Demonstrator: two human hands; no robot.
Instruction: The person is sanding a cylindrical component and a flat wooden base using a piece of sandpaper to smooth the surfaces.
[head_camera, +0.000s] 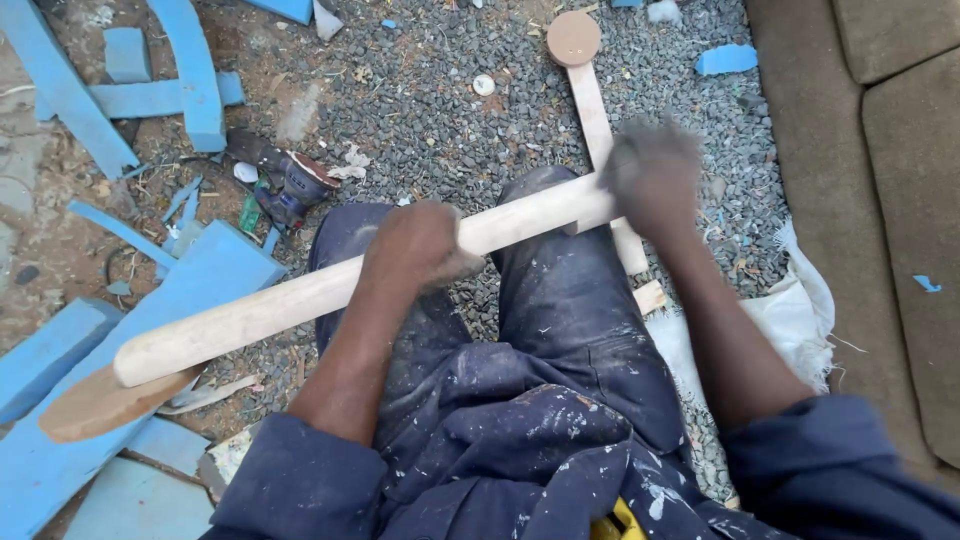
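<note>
A long pale rounded wooden piece lies across my lap, running from the lower left up to the right. My left hand is closed around its middle. My right hand is blurred with motion and presses on the piece's right end; whether it holds something against the wood is hidden. A second pale wooden piece with a round disc end lies on the gravel under my right hand. A flat brown wooden disc sits below the long piece's left end.
Blue foam offcuts and slabs lie at the left. A small power sander rests on the gravel. A brown upholstered couch stands at the right, with white cloth beside it.
</note>
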